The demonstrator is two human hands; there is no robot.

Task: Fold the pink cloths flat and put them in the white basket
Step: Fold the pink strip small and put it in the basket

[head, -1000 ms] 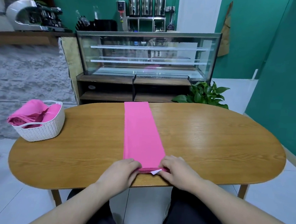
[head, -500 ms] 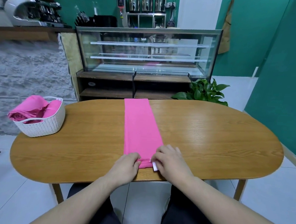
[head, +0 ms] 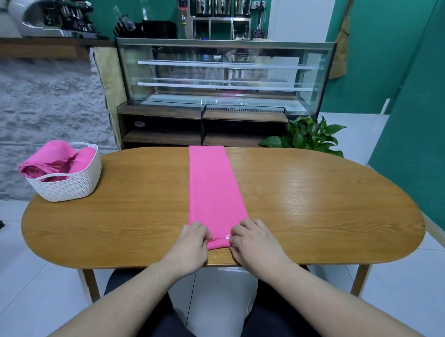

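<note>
A pink cloth (head: 212, 188) lies as a long narrow strip down the middle of the oval wooden table (head: 318, 209), running from the far edge to the near edge. Its near end is turned over into a small fold. My left hand (head: 192, 241) pinches the left corner of that fold, and my right hand (head: 257, 243) pinches the right corner, where a small white tag shows. The white woven basket (head: 70, 186) stands on the table's far left with other pink cloths (head: 52, 161) bundled inside.
A glass display case (head: 222, 73) on a dark wooden base stands just behind the table. A green potted plant (head: 310, 136) sits at the table's far right edge. Bare tabletop lies between basket and cloth strip, and to the strip's right.
Both hands have carried the cloth's near end forward from the table's front edge, folding it over onto the strip. The camera has tilted slightly downward.
</note>
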